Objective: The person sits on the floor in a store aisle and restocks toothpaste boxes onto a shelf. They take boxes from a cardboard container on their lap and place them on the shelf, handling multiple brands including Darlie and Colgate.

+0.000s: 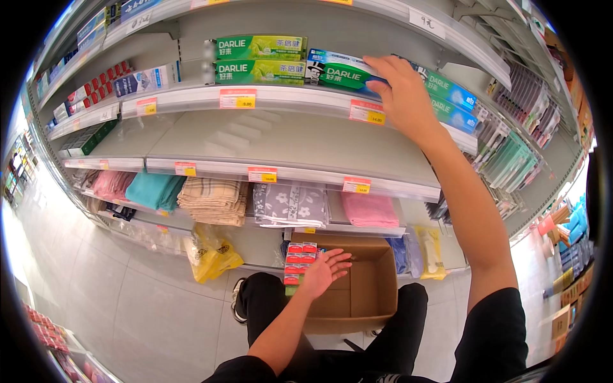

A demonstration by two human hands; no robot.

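My right hand (404, 98) is raised to a shelf, its thumb in front of and its fingers over the right end of a tilted green and blue Darlie toothpaste box (342, 74). That end of the box is hidden by the hand. To its left, two green Darlie toothpaste boxes (260, 72) are stacked. More Darlie boxes (450, 91) sit to the right, partly behind my hand. My left hand (324, 272) hangs palm up with its fingers apart and nothing in it, over the left side of an open cardboard carton (352, 325). Small red and white boxes (300, 258) are stacked at the carton's left.
Below runs a bare shelf (287, 139) with price tags. Folded towels (213, 198) fill a lower shelf, and a yellow plastic bag (210, 253) hangs beneath. Packaged toothbrushes (512, 153) hang at right. The carton stands between my knees.
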